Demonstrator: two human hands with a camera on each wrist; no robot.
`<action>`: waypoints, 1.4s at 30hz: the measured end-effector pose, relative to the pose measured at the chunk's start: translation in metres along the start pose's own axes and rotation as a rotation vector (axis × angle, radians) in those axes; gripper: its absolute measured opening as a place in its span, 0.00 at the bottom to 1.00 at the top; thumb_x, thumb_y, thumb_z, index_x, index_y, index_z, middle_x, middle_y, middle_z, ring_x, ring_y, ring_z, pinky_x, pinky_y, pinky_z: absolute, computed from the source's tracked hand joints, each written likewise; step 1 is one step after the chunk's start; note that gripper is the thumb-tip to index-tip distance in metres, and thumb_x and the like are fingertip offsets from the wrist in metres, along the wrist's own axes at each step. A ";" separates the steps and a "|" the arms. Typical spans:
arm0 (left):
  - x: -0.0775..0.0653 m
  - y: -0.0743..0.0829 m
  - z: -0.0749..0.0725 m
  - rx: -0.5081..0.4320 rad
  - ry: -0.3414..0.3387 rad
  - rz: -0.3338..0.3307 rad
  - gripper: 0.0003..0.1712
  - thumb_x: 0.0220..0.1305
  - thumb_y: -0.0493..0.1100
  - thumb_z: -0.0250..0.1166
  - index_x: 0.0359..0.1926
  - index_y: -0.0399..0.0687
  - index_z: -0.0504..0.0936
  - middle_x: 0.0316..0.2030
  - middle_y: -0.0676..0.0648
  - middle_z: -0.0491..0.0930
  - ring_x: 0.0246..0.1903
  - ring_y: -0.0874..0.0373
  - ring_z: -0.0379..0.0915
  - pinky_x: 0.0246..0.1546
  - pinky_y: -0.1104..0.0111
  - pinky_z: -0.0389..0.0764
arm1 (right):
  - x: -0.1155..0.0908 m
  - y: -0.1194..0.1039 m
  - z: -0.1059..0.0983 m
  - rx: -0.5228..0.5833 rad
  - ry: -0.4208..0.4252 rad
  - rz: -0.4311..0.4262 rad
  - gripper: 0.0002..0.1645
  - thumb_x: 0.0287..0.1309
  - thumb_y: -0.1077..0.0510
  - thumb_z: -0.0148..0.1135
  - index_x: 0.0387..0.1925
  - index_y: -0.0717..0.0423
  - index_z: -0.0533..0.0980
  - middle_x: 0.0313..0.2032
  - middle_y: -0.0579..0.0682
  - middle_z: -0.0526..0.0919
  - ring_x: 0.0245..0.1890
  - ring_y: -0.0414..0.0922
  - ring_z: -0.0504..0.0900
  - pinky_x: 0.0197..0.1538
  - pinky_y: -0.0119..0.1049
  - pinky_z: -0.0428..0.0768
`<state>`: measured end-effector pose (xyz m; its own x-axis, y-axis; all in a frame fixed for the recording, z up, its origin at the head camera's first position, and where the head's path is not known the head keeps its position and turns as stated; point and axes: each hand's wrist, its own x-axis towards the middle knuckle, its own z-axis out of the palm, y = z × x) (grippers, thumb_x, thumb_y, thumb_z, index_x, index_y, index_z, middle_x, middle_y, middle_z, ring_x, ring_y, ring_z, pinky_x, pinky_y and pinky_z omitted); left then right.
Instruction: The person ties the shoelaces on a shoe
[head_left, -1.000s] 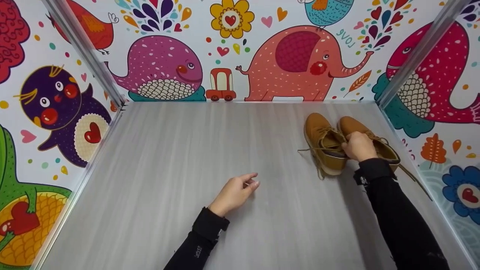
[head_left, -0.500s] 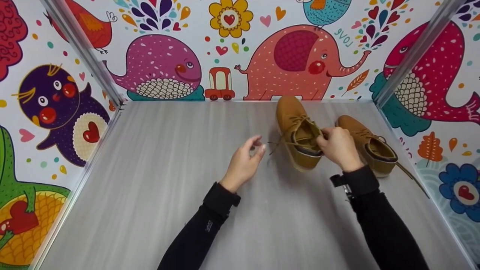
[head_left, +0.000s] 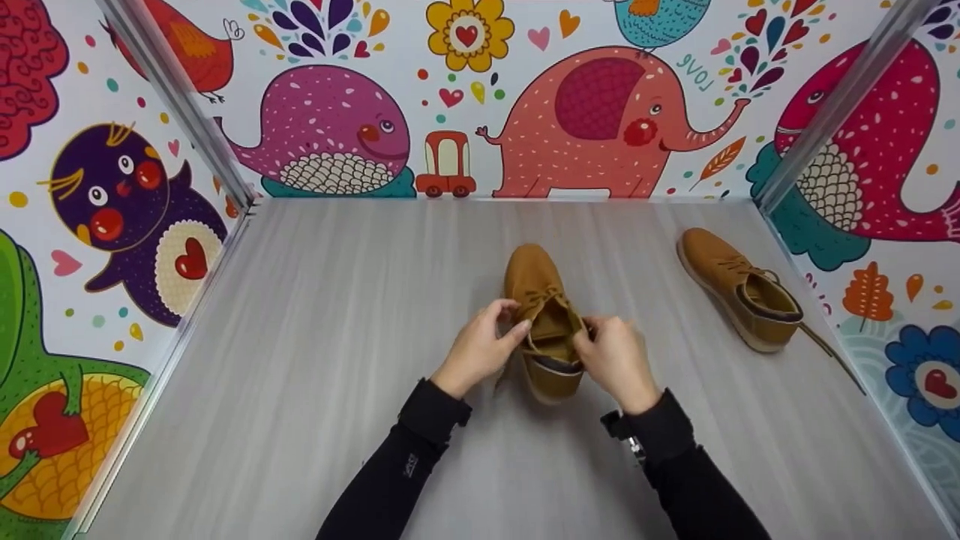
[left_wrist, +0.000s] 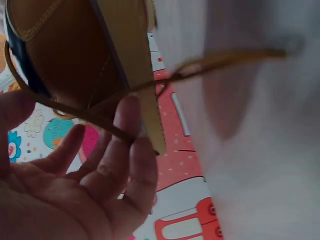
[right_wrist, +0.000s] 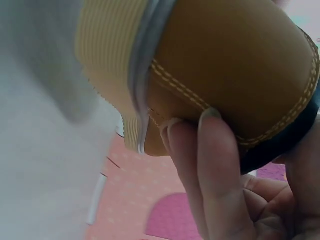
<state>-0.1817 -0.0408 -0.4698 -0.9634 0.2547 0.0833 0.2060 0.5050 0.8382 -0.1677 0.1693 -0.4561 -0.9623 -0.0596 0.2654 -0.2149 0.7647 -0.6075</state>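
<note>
A tan lace-up shoe [head_left: 532, 271] is at mid-floor between my hands, toe pointing away, its opening facing up. My right hand [head_left: 619, 358] grips the right side of its collar. In the right wrist view, fingers press the stitched outer side of the shoe [right_wrist: 220, 55], with the thumb over the dark collar edge. My left hand [head_left: 478, 351] is at the shoe's left side, thumb and fingers apart, fingertips right at the upper. A loose lace [left_wrist: 235, 57] crosses those fingers in the left wrist view and trails outward.
The matching shoe [head_left: 712, 259] stands near the right wall, its lace [head_left: 832, 356] trailing toward the front. Grey wood-look floor [head_left: 337, 337] lies beneath. Cartoon-printed panels [head_left: 337, 127] enclose the back and both sides, with metal posts [head_left: 180, 105] at the corners.
My right hand has carried one shoe left from beside its mate to mid-floor, raised at half a second ago. My left hand has moved forward and right to meet it.
</note>
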 end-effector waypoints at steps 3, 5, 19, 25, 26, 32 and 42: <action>-0.005 -0.012 0.004 0.010 -0.031 -0.039 0.23 0.73 0.52 0.59 0.60 0.43 0.74 0.49 0.44 0.77 0.46 0.49 0.74 0.48 0.57 0.74 | -0.010 0.005 0.016 0.003 -0.020 0.050 0.11 0.57 0.65 0.60 0.36 0.65 0.85 0.20 0.48 0.80 0.16 0.41 0.73 0.22 0.38 0.73; -0.007 -0.018 0.007 0.015 -0.044 -0.057 0.20 0.72 0.51 0.59 0.57 0.43 0.75 0.45 0.46 0.78 0.43 0.52 0.75 0.46 0.59 0.74 | -0.015 0.008 0.025 0.001 -0.030 0.063 0.11 0.56 0.65 0.60 0.36 0.66 0.85 0.19 0.48 0.80 0.16 0.41 0.72 0.22 0.38 0.72; -0.016 -0.035 0.004 -0.067 -0.139 -0.113 0.12 0.72 0.50 0.61 0.33 0.48 0.79 0.25 0.54 0.74 0.24 0.60 0.70 0.26 0.67 0.72 | -0.028 0.014 0.034 -0.042 -0.002 -0.039 0.16 0.64 0.55 0.65 0.43 0.66 0.84 0.25 0.54 0.86 0.18 0.44 0.81 0.23 0.42 0.77; -0.025 -0.028 -0.008 -0.162 -0.269 -0.104 0.09 0.69 0.46 0.61 0.31 0.49 0.80 0.25 0.55 0.77 0.26 0.54 0.75 0.26 0.69 0.72 | -0.020 0.021 0.020 -0.137 0.112 -0.421 0.18 0.61 0.64 0.67 0.53 0.54 0.81 0.26 0.50 0.84 0.18 0.44 0.78 0.19 0.39 0.74; -0.027 -0.027 -0.011 -0.172 -0.287 -0.098 0.09 0.69 0.45 0.61 0.30 0.49 0.79 0.25 0.55 0.77 0.26 0.54 0.75 0.26 0.69 0.72 | -0.018 0.022 0.017 -0.167 0.098 -0.493 0.21 0.60 0.67 0.68 0.55 0.52 0.81 0.26 0.49 0.83 0.17 0.43 0.76 0.18 0.38 0.73; -0.037 -0.018 -0.037 -0.169 -0.312 -0.060 0.11 0.70 0.46 0.62 0.31 0.46 0.80 0.26 0.52 0.77 0.26 0.57 0.72 0.30 0.66 0.73 | -0.005 0.024 0.008 -0.333 -0.024 -0.718 0.23 0.54 0.72 0.68 0.50 0.50 0.83 0.24 0.49 0.77 0.20 0.44 0.74 0.18 0.35 0.73; -0.050 -0.008 -0.094 -0.165 -0.064 0.017 0.15 0.73 0.51 0.59 0.37 0.46 0.83 0.37 0.48 0.82 0.42 0.55 0.76 0.49 0.56 0.73 | 0.000 0.027 0.002 -0.409 -0.135 -0.767 0.15 0.53 0.74 0.66 0.36 0.53 0.83 0.27 0.49 0.79 0.26 0.47 0.79 0.26 0.40 0.78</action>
<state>-0.1511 -0.1353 -0.4303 -0.9461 0.3164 0.0684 0.1863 0.3593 0.9144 -0.1739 0.1882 -0.4739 -0.5938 -0.7070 0.3842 -0.7589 0.6508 0.0248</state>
